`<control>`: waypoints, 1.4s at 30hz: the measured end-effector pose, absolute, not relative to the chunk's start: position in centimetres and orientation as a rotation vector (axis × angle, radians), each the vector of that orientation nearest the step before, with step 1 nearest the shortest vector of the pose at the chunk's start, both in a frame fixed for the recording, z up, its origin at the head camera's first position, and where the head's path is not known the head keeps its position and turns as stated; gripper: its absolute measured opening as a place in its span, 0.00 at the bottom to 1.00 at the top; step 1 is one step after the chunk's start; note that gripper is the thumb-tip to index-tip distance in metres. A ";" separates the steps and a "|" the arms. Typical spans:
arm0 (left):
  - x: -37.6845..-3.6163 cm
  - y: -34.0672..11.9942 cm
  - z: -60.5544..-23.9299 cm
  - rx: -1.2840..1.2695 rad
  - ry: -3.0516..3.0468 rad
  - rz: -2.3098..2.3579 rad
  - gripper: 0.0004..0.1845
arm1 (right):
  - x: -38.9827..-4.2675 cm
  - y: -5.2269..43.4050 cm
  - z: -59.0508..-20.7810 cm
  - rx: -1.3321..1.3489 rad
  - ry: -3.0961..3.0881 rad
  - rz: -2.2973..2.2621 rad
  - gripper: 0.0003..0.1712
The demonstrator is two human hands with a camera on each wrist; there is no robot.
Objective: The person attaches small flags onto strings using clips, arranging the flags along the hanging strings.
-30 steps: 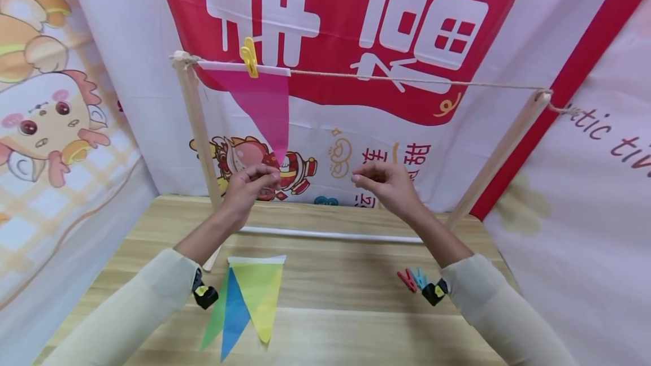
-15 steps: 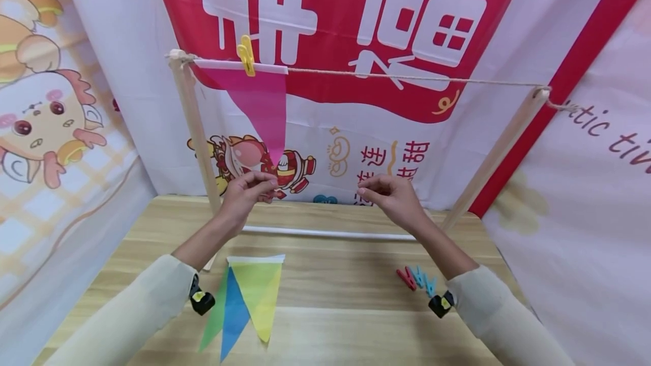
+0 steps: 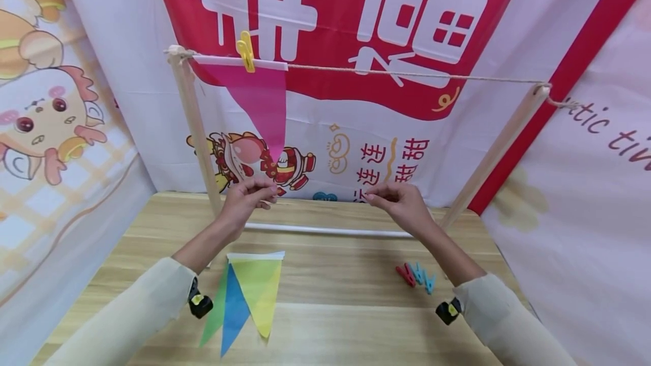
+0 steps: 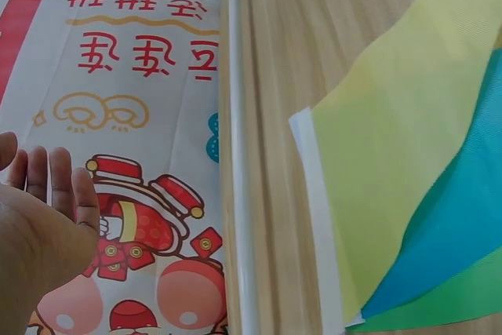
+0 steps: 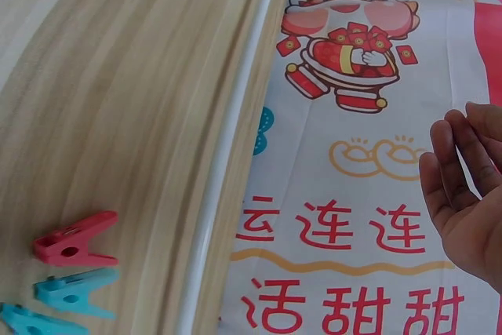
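Observation:
My left hand [image 3: 243, 203] hovers just below the tip of a pink triangular pennant [image 3: 264, 97], its fingers loosely bent and holding nothing. A yellow clothespin [image 3: 246, 51] clips that pennant's white top edge to a twine line [image 3: 407, 74]. Off to the right, my right hand [image 3: 403, 208] is raised in the air, fingers relaxed, with nothing in its grasp. On the table in front of the left hand lie overlapping pennants: a yellow one [image 3: 259, 290], a blue one [image 3: 235, 312] and a green one [image 3: 216, 315]. A red clothespin [image 5: 76, 241] and two light-blue clothespins [image 5: 74, 292] lie below the right forearm.
Wooden posts, one at left [image 3: 195, 129] and one at right [image 3: 500, 151], carry the twine. A white rod [image 3: 330, 231] runs low between them on the wooden table [image 3: 330, 332]. Printed cloth [image 3: 330, 112] hangs behind and at both sides.
Both hands have sunk slightly, and the right one has drifted a little rightward, uncovering more of the blue clothespins. The pennants and clothespins stay where they were.

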State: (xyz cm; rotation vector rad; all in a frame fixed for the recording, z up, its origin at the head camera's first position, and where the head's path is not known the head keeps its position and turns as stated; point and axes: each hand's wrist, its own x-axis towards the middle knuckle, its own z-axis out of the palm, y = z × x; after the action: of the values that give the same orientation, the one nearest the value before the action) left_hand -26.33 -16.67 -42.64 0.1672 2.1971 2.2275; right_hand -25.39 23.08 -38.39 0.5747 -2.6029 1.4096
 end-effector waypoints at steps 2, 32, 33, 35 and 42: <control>-26.3 -16.8 -42.9 0.157 2.207 2.221 0.09 | -25.3 23.3 -38.6 0.580 -2.600 1.404 0.09; -25.0 -18.5 -47.2 0.000 2.263 2.005 0.17 | -24.0 25.8 -42.8 0.435 -2.706 1.419 0.14; -25.0 -18.5 -47.4 -0.008 2.265 2.003 0.17 | -24.0 26.0 -43.0 0.435 -2.706 1.412 0.14; -24.9 -18.7 -47.6 -0.028 2.272 1.992 0.19 | -24.0 26.3 -43.3 0.436 -2.714 1.396 0.13; -24.7 -19.2 -48.3 -0.039 2.312 1.935 0.18 | -23.6 27.4 -44.5 0.404 -2.754 1.395 0.12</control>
State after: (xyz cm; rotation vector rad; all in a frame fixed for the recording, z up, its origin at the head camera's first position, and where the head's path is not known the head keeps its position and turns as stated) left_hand -24.65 -19.24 -48.34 -0.0386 2.3123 1.9348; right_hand -23.63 27.38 -44.50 0.4038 -2.7541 1.3949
